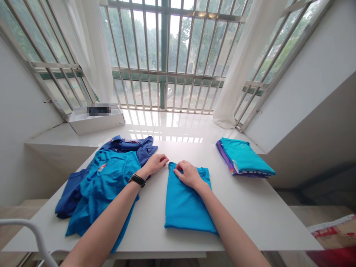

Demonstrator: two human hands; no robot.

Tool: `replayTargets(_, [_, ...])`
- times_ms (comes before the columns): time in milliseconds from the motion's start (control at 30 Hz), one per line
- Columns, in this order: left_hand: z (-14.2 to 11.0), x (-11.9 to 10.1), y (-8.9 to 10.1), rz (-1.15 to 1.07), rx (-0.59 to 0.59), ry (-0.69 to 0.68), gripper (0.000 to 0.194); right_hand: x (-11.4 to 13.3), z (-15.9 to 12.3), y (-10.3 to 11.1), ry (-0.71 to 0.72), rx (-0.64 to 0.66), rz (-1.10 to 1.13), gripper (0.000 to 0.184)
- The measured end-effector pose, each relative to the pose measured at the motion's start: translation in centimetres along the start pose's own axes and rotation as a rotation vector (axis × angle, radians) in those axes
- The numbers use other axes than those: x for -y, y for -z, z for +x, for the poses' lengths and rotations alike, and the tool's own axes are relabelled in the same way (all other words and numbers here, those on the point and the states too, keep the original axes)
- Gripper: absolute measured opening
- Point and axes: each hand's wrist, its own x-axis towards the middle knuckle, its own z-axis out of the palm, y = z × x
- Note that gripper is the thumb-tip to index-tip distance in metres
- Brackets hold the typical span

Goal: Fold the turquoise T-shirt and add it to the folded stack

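A blue T-shirt (186,209), folded into a near rectangle, lies flat on the white table in front of me. My right hand (190,174) rests on its upper part, fingers bent and thumb a little apart from them. Just left of the shirt's top left corner hovers my left hand (156,163), a black-strapped watch (137,180) on its wrist. Its fingers are curled together with nothing visible in them. Under and beside my left forearm spreads an unfolded blue T-shirt (104,189), lying over a dark navy polo shirt (144,148).
On the table's right sits a stack of folded clothes (246,157), turquoise above purple. A white box (97,124) stands on the sill at back left. White curtains (236,85) hang beside the barred window. A pale curved metal tube (36,231) rises at front left.
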Motion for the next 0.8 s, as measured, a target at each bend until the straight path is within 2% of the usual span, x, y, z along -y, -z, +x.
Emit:
replayTargets(133, [-0.2,0.0,-0.1,0.022,0.078,-0.006,0.031,0.1,0.0,0.0,-0.012,-0.006,-0.004,0.01])
replayTargets(367, [-0.2,0.5,-1.6,0.136,-0.008,0.006,0.024,0.2,0.0,0.0,-0.015,0.0,-0.001,0.014])
replayTargets(600, [0.3,0.2,-2.2,-0.135,-0.049,-0.081,0.023,0.1,0.1,-0.1,-0.008,-0.002,-0.012,0.012])
replayTargets(733, [0.3,-0.3,-2.7,-0.246,-0.01,-0.059,0.023,0.1,0.0,-0.1,-0.001,-0.005,-0.021,0.012])
replayTargets(800, [0.3,-0.3,-2.9,-0.257,-0.027,-0.036,0.022,0.1,0.0,-0.1,0.0,-0.003,-0.023,0.012])
